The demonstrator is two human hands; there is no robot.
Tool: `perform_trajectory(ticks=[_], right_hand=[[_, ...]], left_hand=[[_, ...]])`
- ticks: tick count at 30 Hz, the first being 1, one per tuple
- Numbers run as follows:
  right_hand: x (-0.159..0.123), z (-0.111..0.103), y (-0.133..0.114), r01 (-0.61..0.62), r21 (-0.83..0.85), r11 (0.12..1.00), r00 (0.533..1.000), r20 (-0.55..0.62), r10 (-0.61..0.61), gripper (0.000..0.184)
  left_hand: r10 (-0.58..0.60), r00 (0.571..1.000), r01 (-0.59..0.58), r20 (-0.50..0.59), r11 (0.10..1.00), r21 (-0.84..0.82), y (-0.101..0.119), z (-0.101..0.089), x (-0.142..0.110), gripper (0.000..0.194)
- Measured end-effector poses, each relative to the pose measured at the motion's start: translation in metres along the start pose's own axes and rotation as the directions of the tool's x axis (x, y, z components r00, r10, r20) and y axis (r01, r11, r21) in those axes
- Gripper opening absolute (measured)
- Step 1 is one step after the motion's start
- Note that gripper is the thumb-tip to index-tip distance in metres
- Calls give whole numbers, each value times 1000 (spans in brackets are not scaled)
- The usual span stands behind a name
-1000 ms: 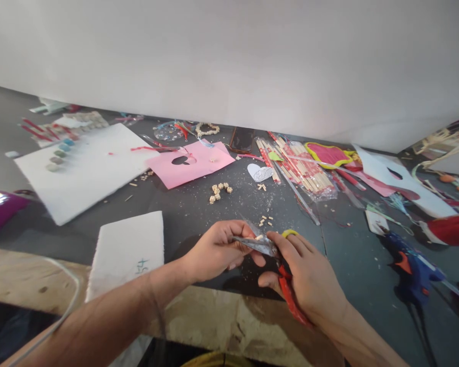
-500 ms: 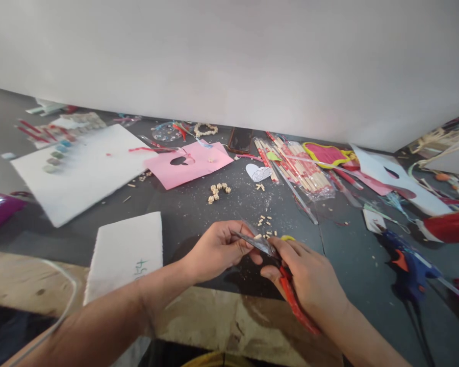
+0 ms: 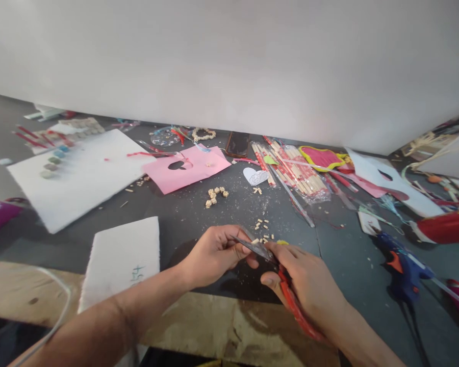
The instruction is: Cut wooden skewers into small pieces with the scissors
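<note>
Head view: red-handled metal scissors (image 3: 286,288), partly covered by right hand (image 3: 313,280), grip wrapped round the handles, above dark grey tabletop (image 3: 346,265). Left hand (image 3: 214,257), fingers curled beside the blades; its grip's contents hidden, cannot tell.

– Any writing legible?
– Only green handwritten digits (image 3: 136,274), seemingly "54", on the white, rough-edged rectangular slab (image 3: 120,250).
– Upright?
– No, tilted, toward its lower right; I can't swear to the reading.

Left hand (image 3: 214,257) pinching, fingertips together; right hand (image 3: 304,272) curled, thumb (image 3: 271,280) apart; forearms (image 3: 133,311) angled inward.
</note>
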State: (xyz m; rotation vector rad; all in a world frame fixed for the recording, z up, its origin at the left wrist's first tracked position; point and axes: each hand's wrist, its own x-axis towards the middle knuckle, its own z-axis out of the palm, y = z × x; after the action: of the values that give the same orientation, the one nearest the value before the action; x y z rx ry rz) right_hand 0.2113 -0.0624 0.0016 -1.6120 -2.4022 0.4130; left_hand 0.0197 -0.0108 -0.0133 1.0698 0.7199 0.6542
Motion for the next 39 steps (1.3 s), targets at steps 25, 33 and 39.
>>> perform_trajectory(ticks=[25,33,39], right_hand=[[1,6,-5,-60,-5,998,997,-44,60,57],[-1,7,-1,-32,-45,998,999,-18,31,53],[-3,9,-3,-33,-27,999,999,-14,33,51]], left_hand=[[3,996,28,-93,942,334,2,-3,-5,17],[11,972,76,-234,930,360,9,10,-8,13],[48,966,51,-253,927,371,0,6,-9,14]])
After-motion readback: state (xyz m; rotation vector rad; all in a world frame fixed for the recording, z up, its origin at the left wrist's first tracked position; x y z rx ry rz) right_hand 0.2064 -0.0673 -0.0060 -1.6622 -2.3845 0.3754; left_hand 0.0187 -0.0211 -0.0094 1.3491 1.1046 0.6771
